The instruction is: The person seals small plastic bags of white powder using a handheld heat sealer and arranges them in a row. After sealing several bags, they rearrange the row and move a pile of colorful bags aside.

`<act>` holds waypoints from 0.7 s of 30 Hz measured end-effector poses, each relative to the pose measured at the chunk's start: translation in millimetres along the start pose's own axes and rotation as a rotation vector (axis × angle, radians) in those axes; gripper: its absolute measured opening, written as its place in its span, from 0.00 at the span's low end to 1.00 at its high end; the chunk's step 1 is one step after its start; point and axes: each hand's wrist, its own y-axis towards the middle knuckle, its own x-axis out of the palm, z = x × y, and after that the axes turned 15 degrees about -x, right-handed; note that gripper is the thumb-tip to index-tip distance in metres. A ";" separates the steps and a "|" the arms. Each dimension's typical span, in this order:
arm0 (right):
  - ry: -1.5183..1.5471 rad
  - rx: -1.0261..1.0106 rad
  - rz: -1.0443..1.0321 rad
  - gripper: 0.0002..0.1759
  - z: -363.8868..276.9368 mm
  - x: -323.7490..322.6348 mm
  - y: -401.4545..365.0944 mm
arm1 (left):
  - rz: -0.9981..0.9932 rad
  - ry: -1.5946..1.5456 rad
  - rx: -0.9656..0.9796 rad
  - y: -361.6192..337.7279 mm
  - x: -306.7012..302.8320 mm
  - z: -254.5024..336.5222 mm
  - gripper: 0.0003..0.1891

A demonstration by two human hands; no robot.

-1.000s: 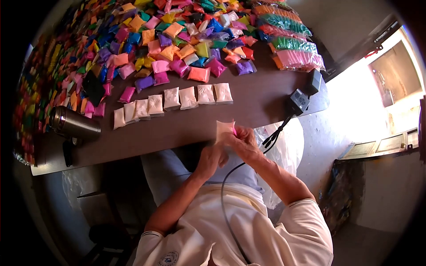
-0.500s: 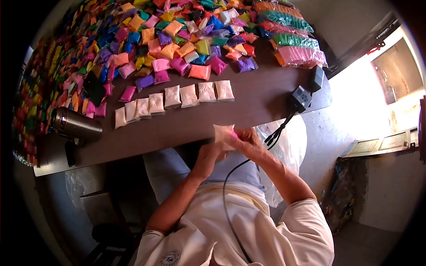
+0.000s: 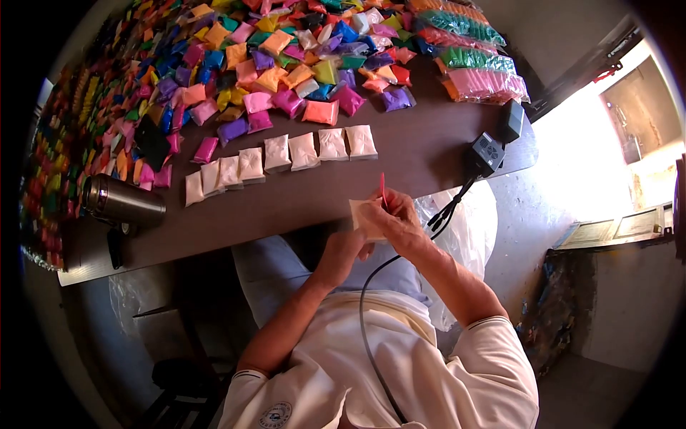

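Head view | pale packet (image 3: pixel 359 217) between both hands, by the table's (image 3: pixel 300 196) near edge | right hand (image 3: pixel 397 225) clamped on packet and slim red stick (image 3: pixel 382 186) | left hand (image 3: pixel 344 248) gripping packet's near side | both touching; packet partly covered, long axis unclear

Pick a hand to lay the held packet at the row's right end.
Probably the right hand: gripping the packet and nearer the row's right end than the left hand, though holding a slim red item.
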 end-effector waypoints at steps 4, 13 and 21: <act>0.446 0.132 0.022 0.19 -20.1 2.8 0.2 | 0.017 -0.040 -0.004 -5.3 2.6 17.3 0.26; 0.586 0.242 -0.113 0.20 8.7 -15.5 -5.1 | -0.245 -0.402 -0.090 -6.0 0.1 16.1 0.24; 0.229 0.082 -0.101 0.14 -14.0 -1.2 -0.1 | -0.098 -0.184 -0.144 -0.4 -4.9 3.8 0.28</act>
